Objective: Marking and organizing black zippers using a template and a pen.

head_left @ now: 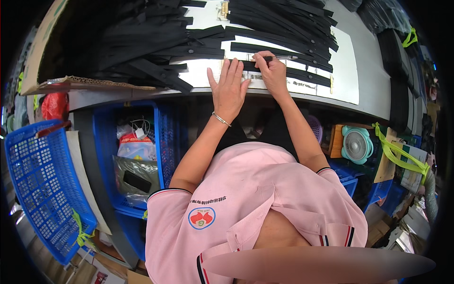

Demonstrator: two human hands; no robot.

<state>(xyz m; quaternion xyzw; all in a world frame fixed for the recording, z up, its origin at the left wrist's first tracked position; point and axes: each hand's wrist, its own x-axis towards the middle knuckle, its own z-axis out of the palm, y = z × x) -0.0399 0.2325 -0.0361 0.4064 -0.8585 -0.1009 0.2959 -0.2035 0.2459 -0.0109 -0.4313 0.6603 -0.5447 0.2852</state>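
Observation:
My left hand point(229, 89) lies flat with its fingers stretched out, the fingertips resting at the left end of a black fabric strip point(302, 76) near the front of the white board point(347, 71). My right hand point(273, 78) is closed around a pen point(286, 57), held low over that strip just right of my left fingers. The pen's clear barrel points right; its tip is hidden by my fingers. Beyond my hands lie more black strips point(283, 48), several with a small round button-like spot near an end. Dark markings show on the board beside my right wrist.
At the left, a cardboard box point(94, 83) holds a heap of black strips. Below the table stand a blue crate point(158, 142) with bags and a phone, and a tilted blue basket point(40, 175). A small teal fan point(357, 145) sits at the right, near stacked black material point(395, 57).

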